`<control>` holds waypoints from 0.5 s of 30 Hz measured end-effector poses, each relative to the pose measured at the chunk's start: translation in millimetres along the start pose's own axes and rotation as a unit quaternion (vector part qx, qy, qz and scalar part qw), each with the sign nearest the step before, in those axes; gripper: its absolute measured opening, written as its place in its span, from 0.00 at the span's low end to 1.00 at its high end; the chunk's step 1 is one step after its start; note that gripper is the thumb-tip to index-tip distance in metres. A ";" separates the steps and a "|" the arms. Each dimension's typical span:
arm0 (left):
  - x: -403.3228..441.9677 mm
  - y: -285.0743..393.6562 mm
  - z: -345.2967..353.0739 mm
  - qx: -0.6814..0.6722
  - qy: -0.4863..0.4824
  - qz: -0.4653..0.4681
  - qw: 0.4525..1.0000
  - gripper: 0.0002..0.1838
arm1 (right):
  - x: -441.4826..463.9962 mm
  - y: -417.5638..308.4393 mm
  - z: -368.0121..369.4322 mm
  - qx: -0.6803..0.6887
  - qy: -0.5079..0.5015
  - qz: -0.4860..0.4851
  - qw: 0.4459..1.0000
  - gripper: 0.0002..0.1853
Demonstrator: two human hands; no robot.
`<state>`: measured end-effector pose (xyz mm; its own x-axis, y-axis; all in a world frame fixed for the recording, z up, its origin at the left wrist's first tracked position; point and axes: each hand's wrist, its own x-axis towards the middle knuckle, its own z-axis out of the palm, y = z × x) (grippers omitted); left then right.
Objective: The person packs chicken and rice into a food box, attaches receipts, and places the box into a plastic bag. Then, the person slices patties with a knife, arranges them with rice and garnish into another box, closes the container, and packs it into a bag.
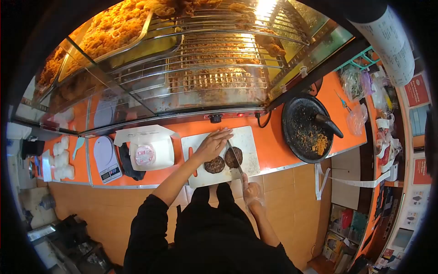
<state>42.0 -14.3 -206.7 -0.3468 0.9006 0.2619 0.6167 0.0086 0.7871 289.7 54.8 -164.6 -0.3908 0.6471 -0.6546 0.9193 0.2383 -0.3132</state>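
Note:
On a white cutting board (248, 141) lie two dark round patties side by side. My right hand (252, 191), in a clear plastic glove, grips the handle of a knife (235, 153), whose blade lies across the right patty (230, 160). The left patty (214, 165) sits below my left hand (213, 145). That hand is bare and flat, its fingers stretched toward the upper end of the blade. Whether its fingertips press on the blade is too small to tell. Something with an orange-red handle (193, 167) lies at the board's left edge.
Left of the board, an open white box (168, 153) holds a round wrapped item. Farther left are a scale (106, 155) and white wrapped pieces (63, 160). A black stone mortar (296, 123) with its pestle stands right. A glass food warmer (214, 102) rises behind.

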 end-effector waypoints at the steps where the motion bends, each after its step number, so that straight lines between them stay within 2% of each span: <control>1: -0.8 -0.1 -1.0 -0.002 0.001 0.000 1.000 0.18 | -4.9 5.6 3.5 -0.003 0.023 -0.021 1.000 0.45; 2: -6.4 2.0 -1.2 -0.001 -0.012 -0.016 1.000 0.18 | -9.9 10.5 6.4 -0.006 0.046 -0.043 0.998 0.45; 4: 1.1 -1.5 -10.9 0.012 -0.013 -0.021 1.000 0.19 | -36.1 -46.1 -53.0 -0.028 -0.049 0.066 0.996 0.44; 5: -1.7 0.2 -9.5 0.009 -0.015 -0.007 1.000 0.19 | -35.0 -45.0 -44.2 -0.025 -0.048 0.066 0.996 0.44; 7: 0.1 -0.8 -8.0 0.000 -0.020 0.011 1.000 0.19 | -19.2 -25.8 -11.5 -0.051 0.049 0.047 0.996 0.43; 8: -1.4 -3.3 -9.4 0.016 -0.022 0.002 1.000 0.20 | -1.0 -2.8 7.0 -0.036 0.080 -0.014 0.996 0.43; 9: 0.6 -5.7 -14.4 0.038 -0.020 -0.001 0.999 0.20 | -2.9 -2.4 1.3 -0.032 0.083 -0.012 0.996 0.43; 11: 0.2 -3.9 -21.7 0.008 -0.029 -0.001 1.000 0.21 | -0.5 -16.9 -21.4 -0.011 -0.004 0.076 0.997 0.43; 12: -0.2 -2.2 -24.2 -0.025 -0.041 -0.004 0.999 0.22 | -34.3 -47.0 -54.6 -0.036 -0.012 0.058 0.998 0.43; 15: -7.9 8.4 -35.0 -0.079 -0.057 -0.013 0.995 0.23 | -49.2 -47.4 -53.1 -0.030 -0.008 0.050 0.998 0.44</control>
<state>25.2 -36.5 -182.7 -0.2736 0.9444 0.1823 0.4866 -0.0276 0.8732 267.8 50.1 -81.0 -0.2978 0.6585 -0.6912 0.9545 0.2169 -0.2046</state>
